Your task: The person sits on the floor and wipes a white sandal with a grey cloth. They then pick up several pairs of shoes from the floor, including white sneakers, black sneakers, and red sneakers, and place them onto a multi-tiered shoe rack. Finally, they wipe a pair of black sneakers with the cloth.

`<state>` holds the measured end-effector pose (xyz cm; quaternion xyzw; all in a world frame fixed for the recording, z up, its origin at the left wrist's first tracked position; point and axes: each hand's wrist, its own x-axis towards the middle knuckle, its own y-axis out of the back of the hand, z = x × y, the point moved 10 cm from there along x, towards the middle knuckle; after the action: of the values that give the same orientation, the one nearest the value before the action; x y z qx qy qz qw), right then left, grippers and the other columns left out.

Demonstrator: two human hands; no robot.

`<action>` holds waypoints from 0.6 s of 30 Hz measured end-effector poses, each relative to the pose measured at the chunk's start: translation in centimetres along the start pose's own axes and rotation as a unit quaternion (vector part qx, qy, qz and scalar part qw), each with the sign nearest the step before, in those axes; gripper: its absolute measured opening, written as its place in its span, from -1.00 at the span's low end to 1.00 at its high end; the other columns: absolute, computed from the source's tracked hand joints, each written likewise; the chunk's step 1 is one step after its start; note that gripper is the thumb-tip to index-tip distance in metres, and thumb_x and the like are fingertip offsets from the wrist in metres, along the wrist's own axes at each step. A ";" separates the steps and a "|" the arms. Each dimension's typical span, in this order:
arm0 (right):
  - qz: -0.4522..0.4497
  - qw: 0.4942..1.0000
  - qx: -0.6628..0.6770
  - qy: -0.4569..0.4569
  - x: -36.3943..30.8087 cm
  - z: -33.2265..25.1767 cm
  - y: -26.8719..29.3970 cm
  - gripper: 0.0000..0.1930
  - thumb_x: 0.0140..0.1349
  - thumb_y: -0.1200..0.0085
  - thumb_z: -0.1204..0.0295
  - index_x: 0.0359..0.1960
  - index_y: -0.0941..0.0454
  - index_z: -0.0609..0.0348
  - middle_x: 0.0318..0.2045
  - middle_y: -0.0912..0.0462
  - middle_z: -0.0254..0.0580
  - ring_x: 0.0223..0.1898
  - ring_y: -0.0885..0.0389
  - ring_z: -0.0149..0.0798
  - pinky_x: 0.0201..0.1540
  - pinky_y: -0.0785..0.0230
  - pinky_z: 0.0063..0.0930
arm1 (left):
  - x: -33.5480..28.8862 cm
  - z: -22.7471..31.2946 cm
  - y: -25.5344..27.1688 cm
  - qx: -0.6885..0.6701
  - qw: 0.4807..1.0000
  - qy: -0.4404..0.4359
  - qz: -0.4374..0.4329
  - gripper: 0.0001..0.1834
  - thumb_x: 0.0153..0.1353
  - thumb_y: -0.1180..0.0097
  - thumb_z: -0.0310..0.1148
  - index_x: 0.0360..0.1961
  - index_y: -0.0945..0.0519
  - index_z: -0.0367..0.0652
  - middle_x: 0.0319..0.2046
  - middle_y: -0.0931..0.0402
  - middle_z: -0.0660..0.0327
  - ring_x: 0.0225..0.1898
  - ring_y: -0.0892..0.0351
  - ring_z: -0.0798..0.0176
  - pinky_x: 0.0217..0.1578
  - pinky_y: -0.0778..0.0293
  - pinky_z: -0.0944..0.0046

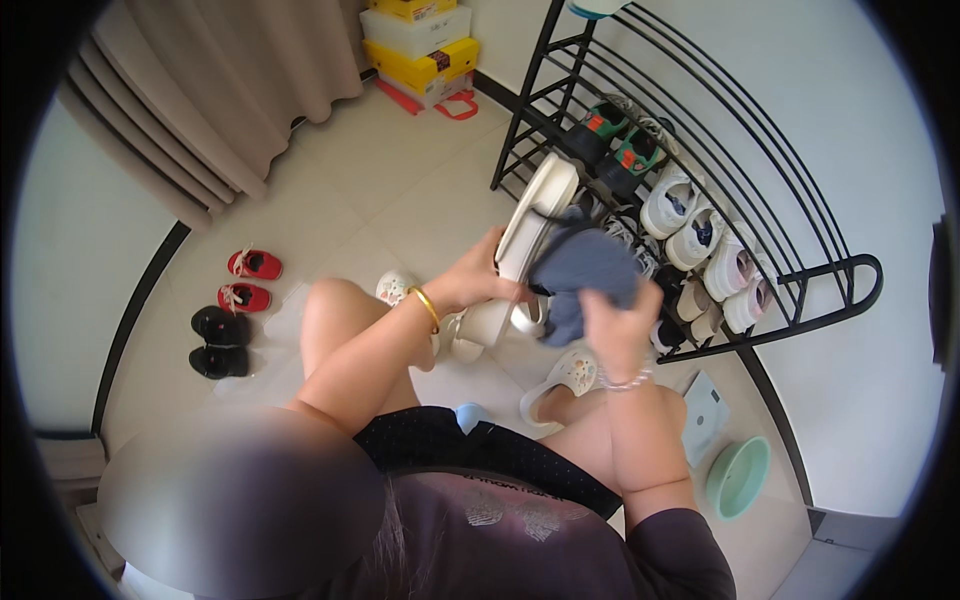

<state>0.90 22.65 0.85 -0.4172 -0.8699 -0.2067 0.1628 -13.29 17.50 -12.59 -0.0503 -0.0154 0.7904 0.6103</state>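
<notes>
My left hand [478, 272] is closed on a white thick-soled shoe [540, 215], tilted with its sole edge toward me. A blue-grey cloth [590, 265] is gripped by my right hand [622, 325], close against the shoe's right side; hand and cloth are slightly blurred. The cloth hides part of the shoe's upper. Below my hands, a pale beige shoe [470, 335] is on the floor by my feet. White clogs with small charms are on my feet, one clog [575, 372] at the right and the other partly behind my left wrist.
At the right, a black metal rack [770, 345] holds several pairs of shoes, including white sneakers [690, 235]. Red shoes [250, 265] and black shoes [218, 345] lie at left. Stacked shoe boxes [420, 60] stand behind. A green basin [738, 478] and a pale scale [705, 415] sit lower right.
</notes>
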 end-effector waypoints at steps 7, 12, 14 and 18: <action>0.293 0.944 0.149 0.008 1.7 -0.4 10.5 -0.70 0.06 0.00 0.62 -0.12 -0.42 0.32 -0.20 -0.53 -0.15 -0.22 -0.52 -0.30 -0.13 -0.37 -0.45 | -1.6 2.4 -2.4 0.119 0.988 0.007 -0.096 0.08 -0.40 -0.37 -0.14 0.17 -0.09 -0.31 -0.03 -0.30 -0.02 0.06 -0.27 0.11 0.10 -0.15 0.26; -0.118 0.954 -0.109 0.253 2.3 -7.7 -0.2 -0.66 -0.21 -0.19 0.55 -0.28 -0.52 0.25 -0.18 -0.56 -0.08 -0.11 -0.53 -0.07 -0.03 -0.32 -0.33 | -2.4 0.7 -3.6 0.134 0.980 0.074 -0.126 0.07 -0.40 -0.40 -0.17 0.16 -0.11 -0.32 -0.02 -0.31 -0.01 0.02 -0.32 0.12 0.07 -0.20 0.27; -0.082 0.963 -0.017 0.257 2.8 -5.8 0.7 -0.72 -0.16 -0.18 0.54 -0.32 -0.52 0.25 -0.18 -0.56 -0.06 -0.12 -0.54 -0.13 -0.04 -0.33 -0.38 | -4.0 1.2 -5.3 -0.058 0.980 0.145 -0.125 -0.07 -0.37 -0.40 -0.34 0.12 -0.23 -0.29 -0.08 -0.41 0.12 -0.03 -0.35 0.26 0.04 -0.25 0.30; -0.061 0.973 0.209 0.080 4.9 -1.6 1.9 -0.76 -0.11 -0.16 0.56 -0.32 -0.51 0.32 -0.22 -0.57 0.02 -0.18 -0.54 -0.26 -0.05 -0.36 -0.45 | -3.7 1.3 -5.5 0.034 0.985 0.026 -0.167 -0.14 -0.34 -0.39 -0.36 0.09 -0.28 -0.26 -0.03 -0.38 0.13 0.00 -0.32 0.24 0.04 -0.25 0.27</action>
<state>-0.33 26.14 4.87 -0.3021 -0.9019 -0.0622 0.3023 -7.20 15.34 -10.63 -0.0465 0.0188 0.6756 0.7355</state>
